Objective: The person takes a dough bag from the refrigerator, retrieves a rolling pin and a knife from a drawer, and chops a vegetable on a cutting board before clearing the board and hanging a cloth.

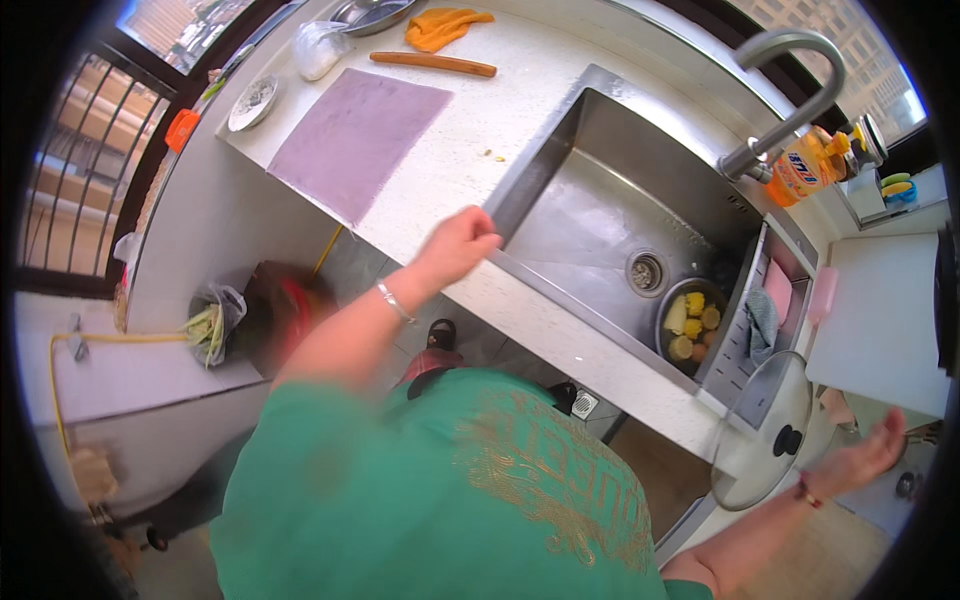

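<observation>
My left hand, with a silver bangle at the wrist, is curled with nothing visible in it. It is over the counter's front edge, beside the near left corner of the steel sink. In the sink, near the drain, a metal pot holds corn pieces and other food in water. Far right, my right hand is blurred, beyond a glass lid with a black knob; its fingers and any contact cannot be made out.
A mauve cloth, a wooden rolling pin and an orange cloth lie on the counter. Behind the sink stand a faucet and an orange bottle. A steel drainer spans the sink's right side. A bagged bin is at left.
</observation>
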The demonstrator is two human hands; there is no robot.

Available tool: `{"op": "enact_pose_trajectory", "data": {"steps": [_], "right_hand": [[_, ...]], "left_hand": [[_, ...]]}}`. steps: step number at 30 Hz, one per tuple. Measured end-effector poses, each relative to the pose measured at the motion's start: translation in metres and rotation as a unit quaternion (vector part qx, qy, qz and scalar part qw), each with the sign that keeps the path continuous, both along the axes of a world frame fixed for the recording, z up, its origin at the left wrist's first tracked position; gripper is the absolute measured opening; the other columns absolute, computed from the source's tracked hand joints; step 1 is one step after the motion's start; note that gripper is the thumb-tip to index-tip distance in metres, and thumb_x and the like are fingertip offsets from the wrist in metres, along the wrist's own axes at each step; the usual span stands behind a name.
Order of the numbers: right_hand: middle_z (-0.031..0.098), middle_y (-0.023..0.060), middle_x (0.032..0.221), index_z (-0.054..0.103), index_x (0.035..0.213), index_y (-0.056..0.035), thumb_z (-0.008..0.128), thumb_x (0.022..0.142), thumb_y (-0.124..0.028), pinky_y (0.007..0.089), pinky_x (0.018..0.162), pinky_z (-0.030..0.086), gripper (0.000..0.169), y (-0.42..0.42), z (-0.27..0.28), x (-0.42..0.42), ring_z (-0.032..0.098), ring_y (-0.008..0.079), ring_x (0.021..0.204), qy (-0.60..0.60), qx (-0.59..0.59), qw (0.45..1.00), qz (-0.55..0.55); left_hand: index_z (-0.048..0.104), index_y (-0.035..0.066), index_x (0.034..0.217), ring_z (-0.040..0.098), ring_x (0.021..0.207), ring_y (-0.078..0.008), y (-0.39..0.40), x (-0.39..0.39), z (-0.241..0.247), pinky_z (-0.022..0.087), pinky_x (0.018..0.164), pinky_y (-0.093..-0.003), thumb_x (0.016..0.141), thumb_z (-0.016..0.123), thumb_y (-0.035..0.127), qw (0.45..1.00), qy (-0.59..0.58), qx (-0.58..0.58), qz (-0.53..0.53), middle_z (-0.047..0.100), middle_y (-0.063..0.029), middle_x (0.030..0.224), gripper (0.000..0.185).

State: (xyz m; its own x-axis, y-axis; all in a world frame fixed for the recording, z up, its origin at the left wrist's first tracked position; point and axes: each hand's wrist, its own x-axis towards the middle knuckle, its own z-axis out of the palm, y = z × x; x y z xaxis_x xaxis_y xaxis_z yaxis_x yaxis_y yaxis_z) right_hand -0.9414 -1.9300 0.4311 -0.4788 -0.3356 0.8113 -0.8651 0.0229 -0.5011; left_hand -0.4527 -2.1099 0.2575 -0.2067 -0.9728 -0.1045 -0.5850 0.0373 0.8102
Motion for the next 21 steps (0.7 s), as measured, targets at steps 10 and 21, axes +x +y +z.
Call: {"op": "enact_pose_trajectory", "data": {"steps": [10,21], "right_hand": [[0.06,0.0109,0.083,0.06,0.093,-0.0017,0.06,0.078,-0.013,0.03,0.069,0.045,0.019,-0.218,-0.175,0.345,0.057,0.0224,0.075,-0.154,0.366,0.865,0.306],[0.062,0.0192,0.088,0.059,0.086,-0.0023,0.05,0.075,-0.011,0.0397,0.077,0.046,0.016,-0.327,-0.183,0.419,0.058,0.0342,0.086,0.008,0.611,0.772,0.174]], "left_hand": [[0.05,0.005,0.086,0.05,0.084,-0.0303,-0.028,0.177,-0.004,0.042,0.071,-0.0396,0.069,0.068,0.021,0.945,-0.301,-0.129,-0.012,0.051,-0.0123,0.086,0.029],[0.048,0.004,0.082,0.051,0.083,-0.0308,-0.041,0.198,-0.01,0.043,0.072,-0.0393,0.068,0.061,0.011,0.955,-0.258,-0.135,-0.051,0.05,-0.0139,0.085,0.02]]}}
